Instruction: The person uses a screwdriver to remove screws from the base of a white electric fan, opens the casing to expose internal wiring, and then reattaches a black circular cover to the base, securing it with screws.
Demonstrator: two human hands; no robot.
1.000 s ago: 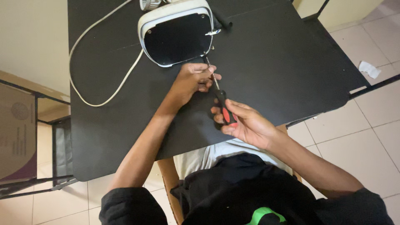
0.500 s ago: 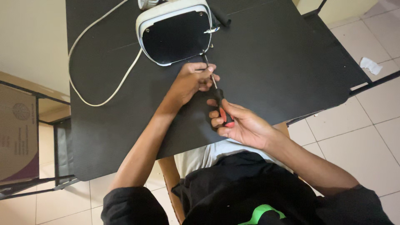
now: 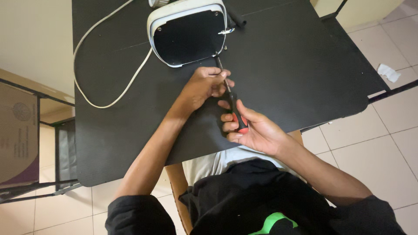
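Note:
A white appliance with a black flat panel (image 3: 188, 34) lies on a black table (image 3: 283, 65), its panel facing up. A screwdriver with a red and black handle (image 3: 237, 116) points its metal shaft at the panel's lower right corner. My right hand (image 3: 252, 128) grips the handle. My left hand (image 3: 207, 85) pinches the shaft just below the tip, fingers closed around it.
A white cord (image 3: 109, 82) loops from the appliance across the table's left side. A dark tube-like part (image 3: 235, 15) lies behind the appliance. A metal rack with a cardboard box (image 3: 17, 130) stands at left. A scrap of paper (image 3: 388, 72) lies on the tiled floor at right.
The hands and screwdriver hold about the same place against the appliance's corner. My right hand's fingers have shifted slightly around the handle.

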